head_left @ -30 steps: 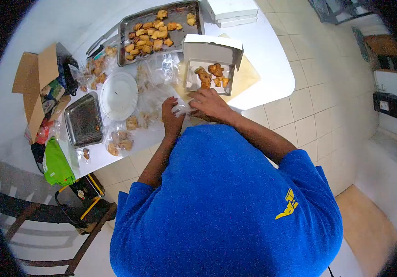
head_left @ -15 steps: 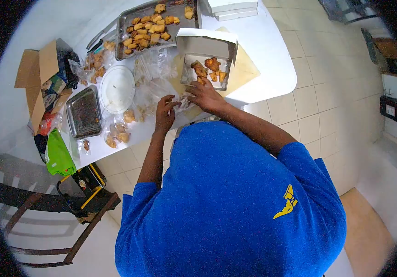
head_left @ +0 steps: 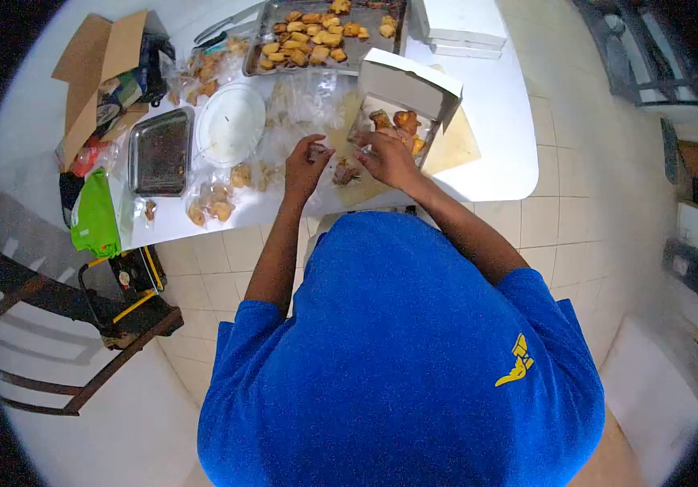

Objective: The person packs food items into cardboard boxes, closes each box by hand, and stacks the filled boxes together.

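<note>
A small clear plastic bag [head_left: 346, 171] with brown food pieces inside lies between my hands, near the table's front edge. My left hand [head_left: 307, 166] is closed in a pinch at the left side of the bag's thin plastic. On the other side, my right hand [head_left: 391, 161] pinches the bag's upper right part and partly covers the front of an open white box [head_left: 410, 81]. Inside that box are browned chicken pieces [head_left: 405, 122] and smaller golden chunks. The plastic's edges at my fingertips are hard to make out.
A baking tray [head_left: 255, 61] of golden chunks stands at the back. Left are a white plate [head_left: 231, 126], an emptier dark tray [head_left: 161, 152], bagged food [head_left: 212, 207] and a cardboard box [head_left: 85, 77]. Stacked white boxes [head_left: 462, 28] stand back right. A chair [head_left: 81, 390] is lower left.
My right hand has come away from the food in the open box toward the small bag. My left hand has closed into a pinch. The whole view has shifted.
</note>
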